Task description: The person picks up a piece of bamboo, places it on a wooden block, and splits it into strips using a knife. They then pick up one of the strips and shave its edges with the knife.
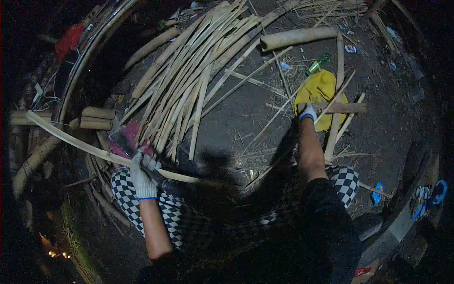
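My left hand (143, 176), in a white knitted glove, is closed round a long pale bamboo strip (75, 143). The strip curves up to the left and passes over my checkered trouser leg. Out to the right, my right hand (308, 112), also gloved, has its fingers closed at the left end of a flat brown blade-like piece (349, 108). That piece lies across a yellow cloth (318, 87) and a bamboo pole (335, 124). Thin bamboo strips lean close by the hand.
A large pile of split bamboo strips (189, 80) lies ahead on the dirt ground. Behind the yellow cloth are a thick bamboo tube (302, 38) and a green bottle (317, 64). Blue sandals (428, 199) are at the far right, and small flames (59, 254) glow at lower left.
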### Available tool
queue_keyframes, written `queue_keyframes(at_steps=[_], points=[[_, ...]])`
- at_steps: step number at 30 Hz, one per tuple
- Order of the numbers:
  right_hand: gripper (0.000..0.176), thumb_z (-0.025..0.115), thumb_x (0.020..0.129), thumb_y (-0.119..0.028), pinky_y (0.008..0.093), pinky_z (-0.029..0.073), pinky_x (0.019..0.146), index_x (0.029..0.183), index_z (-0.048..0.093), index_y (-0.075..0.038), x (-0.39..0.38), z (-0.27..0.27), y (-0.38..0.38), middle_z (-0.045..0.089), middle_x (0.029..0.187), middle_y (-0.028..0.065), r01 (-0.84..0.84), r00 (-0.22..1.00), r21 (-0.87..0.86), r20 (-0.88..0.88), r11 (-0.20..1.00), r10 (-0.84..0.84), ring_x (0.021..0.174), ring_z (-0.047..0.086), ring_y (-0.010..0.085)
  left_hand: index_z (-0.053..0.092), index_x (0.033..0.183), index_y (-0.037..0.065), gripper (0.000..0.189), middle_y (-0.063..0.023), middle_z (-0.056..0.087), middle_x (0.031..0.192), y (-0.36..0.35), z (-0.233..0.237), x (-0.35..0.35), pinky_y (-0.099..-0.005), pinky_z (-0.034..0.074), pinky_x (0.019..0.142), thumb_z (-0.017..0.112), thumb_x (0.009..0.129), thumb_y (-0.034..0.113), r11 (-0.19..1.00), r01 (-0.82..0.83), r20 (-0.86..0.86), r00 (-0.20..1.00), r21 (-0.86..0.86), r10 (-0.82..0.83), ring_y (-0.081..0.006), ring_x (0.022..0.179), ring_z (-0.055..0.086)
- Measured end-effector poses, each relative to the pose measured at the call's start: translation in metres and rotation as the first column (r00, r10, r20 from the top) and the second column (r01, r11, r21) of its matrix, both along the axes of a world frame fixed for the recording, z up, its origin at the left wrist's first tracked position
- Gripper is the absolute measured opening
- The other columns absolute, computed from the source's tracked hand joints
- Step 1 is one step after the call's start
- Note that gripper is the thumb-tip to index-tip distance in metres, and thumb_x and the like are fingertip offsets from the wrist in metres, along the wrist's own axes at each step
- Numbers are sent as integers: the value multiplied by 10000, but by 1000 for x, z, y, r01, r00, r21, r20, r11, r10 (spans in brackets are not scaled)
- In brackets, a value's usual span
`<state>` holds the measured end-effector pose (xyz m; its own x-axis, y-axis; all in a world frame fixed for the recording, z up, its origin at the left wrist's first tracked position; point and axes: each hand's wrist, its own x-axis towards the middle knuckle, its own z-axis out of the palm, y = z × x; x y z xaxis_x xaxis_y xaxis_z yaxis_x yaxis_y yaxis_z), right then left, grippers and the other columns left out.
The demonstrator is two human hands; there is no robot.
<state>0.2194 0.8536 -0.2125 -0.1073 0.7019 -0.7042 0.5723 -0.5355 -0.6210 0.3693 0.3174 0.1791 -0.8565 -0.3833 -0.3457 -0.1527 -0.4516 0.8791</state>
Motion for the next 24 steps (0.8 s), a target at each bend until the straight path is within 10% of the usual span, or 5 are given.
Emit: queue_keyframes(at_steps=[2, 3, 8, 16, 24], points=[[883, 768, 664, -491, 368, 461, 850, 1232, 458, 110, 4, -5, -4, 555, 1235, 158, 245, 937, -169, -211, 955, -278, 1038, 569, 285, 517, 999, 85, 133, 30, 344, 595, 2, 3, -2, -287, 309, 466, 491, 931, 196, 1000, -25, -9, 1000, 6, 25, -116, 466, 320], [756, 782, 675, -421, 399, 474, 820, 1200, 505, 48, 4, -4, -11, 579, 1186, 144, 305, 879, 46, -398, 951, -263, 962, 583, 285, 517, 999, 85, 133, 30, 344, 595, 2, 3, -1, -287, 309, 466, 491, 931, 196, 1000, -27, -5, 1000, 5, 27, -116, 466, 320], [461, 678, 792, -396, 472, 458, 769, 1132, 558, -109, -23, 78, 9, 602, 1081, 85, 23, 398, -387, -842, 922, -364, 888, 573, 226, 529, 996, 82, 144, 32, 337, 599, 2, 2, -3, -287, 326, 486, 494, 928, 203, 1000, -19, -21, 1000, 19, 20, -113, 489, 331], [410, 597, 829, -447, 410, 404, 755, 1020, 575, -86, -24, 252, 44, 542, 928, 84, -148, -59, -583, -801, 799, -596, 862, 468, 256, 515, 1083, 40, 220, 34, 323, 603, 0, 5, 1, -287, 332, 491, 483, 933, 197, 999, 42, -62, 997, 11, -41, -114, 509, 333], [397, 523, 836, -466, 425, 393, 680, 930, 534, -80, 19, 275, 61, 484, 790, 94, 9, -91, -538, -840, 843, -535, 751, 462, 257, 514, 988, 72, 140, 28, 329, 595, -3, 15, 2, -295, 323, 492, 470, 934, 194, 998, 28, -78, 997, 56, -24, -123, 501, 326]])
